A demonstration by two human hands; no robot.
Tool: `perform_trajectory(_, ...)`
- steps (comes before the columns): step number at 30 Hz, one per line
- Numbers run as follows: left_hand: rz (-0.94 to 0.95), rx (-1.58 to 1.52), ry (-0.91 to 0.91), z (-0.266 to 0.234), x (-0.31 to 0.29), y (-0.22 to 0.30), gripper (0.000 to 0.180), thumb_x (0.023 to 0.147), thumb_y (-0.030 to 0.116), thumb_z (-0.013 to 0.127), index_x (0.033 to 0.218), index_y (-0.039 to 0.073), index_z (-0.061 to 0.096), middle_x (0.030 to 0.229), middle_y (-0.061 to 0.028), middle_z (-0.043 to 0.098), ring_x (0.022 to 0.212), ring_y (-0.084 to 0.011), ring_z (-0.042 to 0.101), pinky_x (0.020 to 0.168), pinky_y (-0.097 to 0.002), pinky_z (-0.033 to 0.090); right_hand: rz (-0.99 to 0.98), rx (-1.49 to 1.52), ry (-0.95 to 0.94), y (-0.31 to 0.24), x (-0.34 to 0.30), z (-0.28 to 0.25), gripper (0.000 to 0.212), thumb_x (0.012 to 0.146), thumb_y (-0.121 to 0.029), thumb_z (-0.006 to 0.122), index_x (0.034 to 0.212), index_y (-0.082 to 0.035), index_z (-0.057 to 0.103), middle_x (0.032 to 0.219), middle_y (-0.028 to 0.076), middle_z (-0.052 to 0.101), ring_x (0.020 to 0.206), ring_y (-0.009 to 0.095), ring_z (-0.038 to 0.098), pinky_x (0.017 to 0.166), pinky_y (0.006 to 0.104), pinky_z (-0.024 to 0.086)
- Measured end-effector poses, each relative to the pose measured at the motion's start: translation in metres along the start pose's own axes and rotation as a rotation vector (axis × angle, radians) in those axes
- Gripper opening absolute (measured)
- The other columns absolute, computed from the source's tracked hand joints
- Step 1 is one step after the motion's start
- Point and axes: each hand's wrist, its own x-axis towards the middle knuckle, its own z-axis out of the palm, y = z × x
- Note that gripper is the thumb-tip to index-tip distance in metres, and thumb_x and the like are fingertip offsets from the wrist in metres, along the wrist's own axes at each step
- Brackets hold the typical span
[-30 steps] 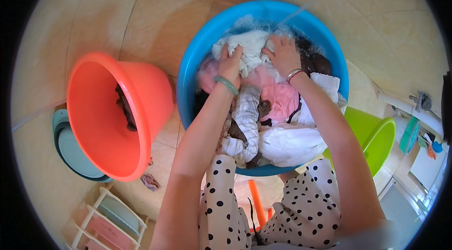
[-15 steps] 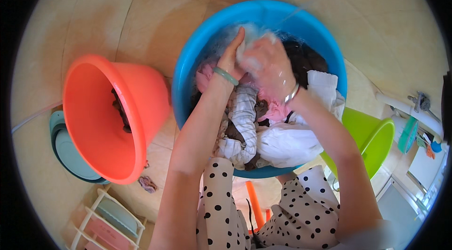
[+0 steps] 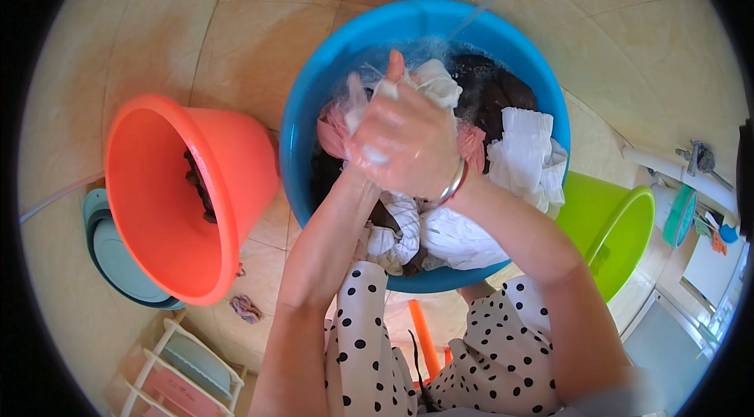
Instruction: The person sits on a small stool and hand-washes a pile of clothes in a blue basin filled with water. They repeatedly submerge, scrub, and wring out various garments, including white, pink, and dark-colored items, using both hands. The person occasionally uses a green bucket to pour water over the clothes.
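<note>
Over the blue tub (image 3: 294, 118), my soapy right hand (image 3: 408, 138) wraps across my left hand (image 3: 394, 70), both closed on a wadded white cloth (image 3: 437, 85) that pokes out beyond the fingers. Only the left thumb shows clearly; its other fingers are hidden behind the right hand. White suds cling to the knuckles. Around the hands lie a pink cloth (image 3: 333, 131), dark clothes (image 3: 506, 93) in foamy water, a white garment with a gathered band (image 3: 522, 138) draped at the right side, and a white garment (image 3: 463, 235) near the front.
A thin stream of water (image 3: 473, 16) falls into the tub's far side. Left stands an orange bucket (image 3: 251, 158) with dark cloth (image 3: 199, 189) inside, beside grey-green basins (image 3: 126, 252) and a white rack (image 3: 149, 374). A green bucket (image 3: 628, 240) and a wall pipe (image 3: 679, 173) are right.
My hands have drawn nearer and lower in the tub, and the right hand now covers the left. The white cloth's end shows beyond them. My left bracelet has gone out of sight.
</note>
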Motion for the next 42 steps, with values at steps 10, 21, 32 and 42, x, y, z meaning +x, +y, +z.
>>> perform_trajectory(10,0.386,0.321,0.643,0.021,-0.012,0.012,0.037,0.091,0.026,0.061,0.120,0.005,0.053,0.113,-0.0066,0.061,0.105,-0.0184,0.059,0.087,-0.0314,0.049,0.490,-0.341,-0.123,0.147,-0.054,0.007,0.027,0.083,-0.034,0.063,0.085,-0.008,0.066,0.089,0.011,0.061,0.086,0.035,0.057,0.070,0.0442,0.050)
perform_trajectory(21,0.033,1.729,0.714,-0.096,0.048,0.021,0.043,0.088,0.023,0.062,0.126,0.006,0.053,0.118,-0.0129,0.059,0.106,-0.0235,0.057,0.088,-0.0356,0.047,0.473,-0.517,-0.632,0.162,-0.081,0.052,0.037,0.084,-0.029,0.063,0.111,-0.006,0.060,0.115,0.019,0.058,0.104,0.037,0.056,0.086,0.0445,0.049)
perform_trajectory(32,0.247,0.490,0.565,0.009,-0.027,0.011,0.077,0.086,0.026,0.067,0.149,0.018,0.023,0.142,-0.0130,0.039,0.128,-0.0306,0.040,0.099,-0.0468,0.041,0.861,-0.157,-0.302,0.140,-0.057,0.024,0.028,0.080,-0.021,0.070,0.099,-0.001,0.063,0.102,0.017,0.064,0.097,0.031,0.061,0.082,0.0390,0.049)
perform_trajectory(42,0.060,0.002,0.300,0.073,-0.053,0.007,0.074,0.084,0.053,0.063,0.139,0.013,0.035,0.136,-0.0110,0.047,0.120,-0.0284,0.048,0.100,-0.0482,0.042,0.676,0.714,0.116,-0.020,0.013,-0.105,0.032,0.072,-0.001,0.077,0.096,-0.004,0.055,0.103,0.008,0.060,0.099,0.017,0.055,0.087,0.0291,0.045)
